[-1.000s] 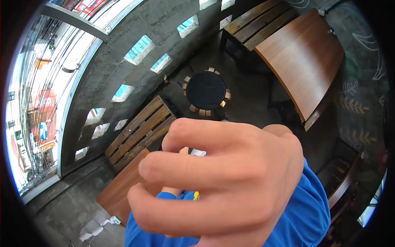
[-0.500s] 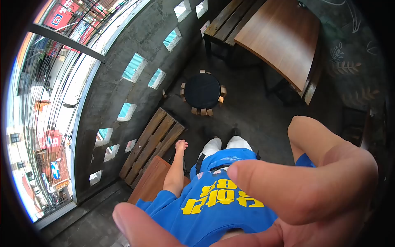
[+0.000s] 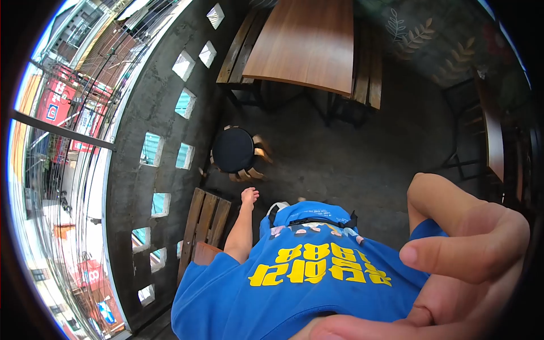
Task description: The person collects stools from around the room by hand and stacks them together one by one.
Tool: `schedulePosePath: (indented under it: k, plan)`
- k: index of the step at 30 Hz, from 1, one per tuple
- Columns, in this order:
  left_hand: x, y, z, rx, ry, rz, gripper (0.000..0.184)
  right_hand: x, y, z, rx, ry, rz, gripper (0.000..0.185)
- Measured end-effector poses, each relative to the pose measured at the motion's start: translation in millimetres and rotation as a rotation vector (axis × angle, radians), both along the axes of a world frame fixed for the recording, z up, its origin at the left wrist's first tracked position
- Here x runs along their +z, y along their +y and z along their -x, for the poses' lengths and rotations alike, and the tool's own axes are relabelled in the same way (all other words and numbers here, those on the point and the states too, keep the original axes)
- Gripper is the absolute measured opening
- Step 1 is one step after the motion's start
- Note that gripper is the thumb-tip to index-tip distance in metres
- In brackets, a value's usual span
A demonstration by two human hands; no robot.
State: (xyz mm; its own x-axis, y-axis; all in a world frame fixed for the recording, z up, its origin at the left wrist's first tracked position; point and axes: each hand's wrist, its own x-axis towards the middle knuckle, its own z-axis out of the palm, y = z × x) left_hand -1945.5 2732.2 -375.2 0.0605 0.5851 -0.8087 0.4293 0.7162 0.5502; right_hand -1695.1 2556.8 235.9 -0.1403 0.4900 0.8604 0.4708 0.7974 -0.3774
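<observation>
Right hand (image 3: 470,260) was super close up, fingers loosely bent and apart over one side of a blue shirt (image 3: 317,272), while the left hand (image 3: 249,196), honestly too small to read as curled or spread, hung near a round black stool (image 3: 233,149) at the floor's (image 3: 340,161) wall-side edge.

Shirt (image 3: 255,309): solid blue, printed with large yellow lettering (image 3: 311,272); small whitish text beneath a black strap (image 3: 309,222). Round table (image 3: 233,149): plain black top, light tan wood around the rim. Long table (image 3: 309,45): reddish-brown, fine lengthwise grain, pale sheen. Benches (image 3: 205,224): darker brown, striped by slats. Wall (image 3: 127,187): mottled dark grey, patterned with pale-edged openings, several showing turquoise. Floor (image 3: 362,153): dark grey. Leaf drawings (image 3: 418,39): white and tan on a dark ground. Street sign (image 3: 58,96): red, white characters, blue-and-white emblem.
</observation>
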Motion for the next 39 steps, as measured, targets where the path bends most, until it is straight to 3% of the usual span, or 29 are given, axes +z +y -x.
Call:
schedulePosePath:
  k: [10, 17, 25, 37, 39]
  plan:
    - [36, -96, -233, -0.360, -0.223, -0.005, 0.038, 5, -212, -75, -0.409, -0.024, -0.064, 0.020]
    - [104, -203, -393, -0.697, -0.423, -0.029, 0.032, 6, -344, -74, -0.787, -0.007, -0.083, 0.018]
    - [183, -319, -512, -1.050, -0.696, 0.021, 0.030, 2, -419, -68, -1.078, 0.046, -0.126, 0.016]
    - [196, -492, -655, -1.477, -0.765, 0.174, 0.032, 32, -512, -168, -1.346, -0.019, -0.075, 0.014]
    - [207, -522, -682, -1.532, -0.791, 0.175, 0.032, 3, -537, -209, -1.303, 0.130, -0.093, 0.013]
